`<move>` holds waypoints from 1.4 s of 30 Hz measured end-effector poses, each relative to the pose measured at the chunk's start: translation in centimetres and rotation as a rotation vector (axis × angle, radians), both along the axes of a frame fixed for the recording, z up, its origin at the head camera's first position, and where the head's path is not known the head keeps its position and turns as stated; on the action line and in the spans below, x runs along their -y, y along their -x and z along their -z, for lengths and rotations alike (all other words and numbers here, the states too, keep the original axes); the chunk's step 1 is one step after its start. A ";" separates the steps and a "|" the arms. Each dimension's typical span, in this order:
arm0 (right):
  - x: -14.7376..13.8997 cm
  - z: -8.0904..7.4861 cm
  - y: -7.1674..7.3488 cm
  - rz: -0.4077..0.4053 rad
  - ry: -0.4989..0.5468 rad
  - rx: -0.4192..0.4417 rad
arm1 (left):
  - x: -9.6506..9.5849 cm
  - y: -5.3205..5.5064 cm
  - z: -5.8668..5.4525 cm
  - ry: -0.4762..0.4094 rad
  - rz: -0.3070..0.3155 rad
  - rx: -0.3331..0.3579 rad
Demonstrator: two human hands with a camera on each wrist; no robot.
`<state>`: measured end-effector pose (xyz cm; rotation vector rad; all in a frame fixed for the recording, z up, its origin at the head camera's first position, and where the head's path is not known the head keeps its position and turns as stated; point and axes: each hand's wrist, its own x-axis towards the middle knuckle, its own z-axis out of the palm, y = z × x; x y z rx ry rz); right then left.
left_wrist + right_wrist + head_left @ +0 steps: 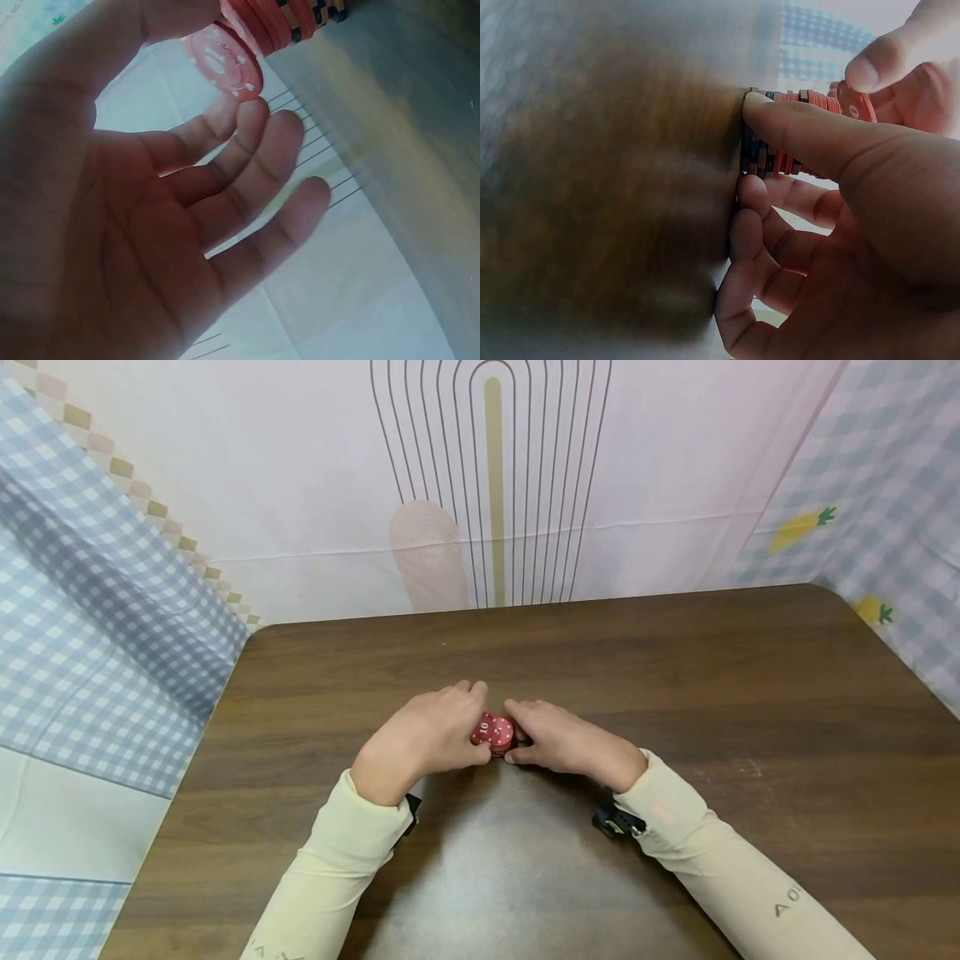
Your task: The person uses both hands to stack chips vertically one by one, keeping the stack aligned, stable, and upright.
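A red poker chip (483, 727) marked 10 is pinched between the thumb and fingers of my left hand (427, 733). It is tilted beside the top of a tall stack of poker chips (769, 159). Red chips form the upper part of the stack, with black and tan ones lower down. From the right, my right hand (567, 739) grips the stack near its base, thumb on one side and index finger on the other. In the left wrist view the pinched chip (225, 64) overlaps the stack's top edge; whether they touch, I cannot tell.
The stack stands on a brown wood-grain table (637, 660). Beyond its far edge hangs a white cloth (300, 485) with arched lines. Blue checked cloth (90, 635) hangs along the left side, and more is on the right. Dark bands circle both wrists.
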<state>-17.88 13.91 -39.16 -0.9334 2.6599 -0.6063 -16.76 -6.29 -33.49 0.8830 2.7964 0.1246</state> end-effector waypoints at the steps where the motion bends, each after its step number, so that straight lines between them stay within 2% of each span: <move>1: 0.0 0.0 0.0 -0.001 0.001 0.000 | 0.0 0.0 0.1 -0.009 0.002 -0.005; 21: 0.1 -0.1 0.1 -0.011 0.013 -0.026 | -0.1 0.2 1.0 -0.129 0.077 -0.067; 28: 0.1 -0.1 0.0 -0.008 0.008 -0.027 | -0.2 0.2 0.9 -0.116 0.067 -0.034; 36: 0.0 -0.1 0.0 -0.009 0.011 -0.038 | -0.3 0.3 1.0 -0.137 0.091 -0.045; 42: -0.1 0.0 -0.1 -0.004 0.009 -0.024 | -0.4 0.4 1.2 -0.120 0.084 -0.013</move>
